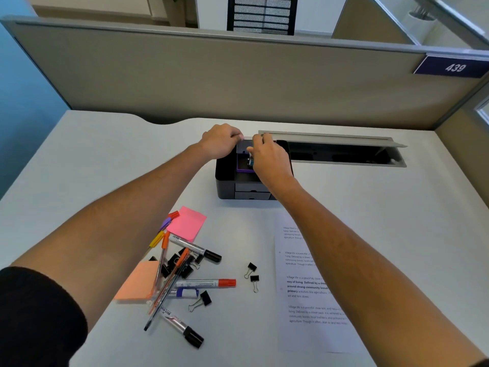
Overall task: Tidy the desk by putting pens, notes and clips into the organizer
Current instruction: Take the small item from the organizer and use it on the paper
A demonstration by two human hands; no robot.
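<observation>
Markers, pens and clips are lying scattered nearest the viewer: a black-capped marker (182, 329) at the front, a red-capped marker (206, 283) beyond it, thin pens (169, 282) crossing an orange sticky pad (139, 283), and a pile of black binder clips (177, 263) with two binder clips (252, 275) lying apart to the right. A printed sheet (312, 287) is lying under the right forearm. Farther on, a pink sticky pad (186, 223) is sitting just beside a second black-capped marker (195, 249). Beyond these, the black organizer (227, 181) is standing on the white desk (92, 154). The left hand (221, 141) is pinching something pale at the organizer's far rim, while the right hand (270, 157) is reaching in with fingers curled around a small item, too hidden to name. Behind, an open cable tray (341, 152) is running along the partition (211, 75).
</observation>
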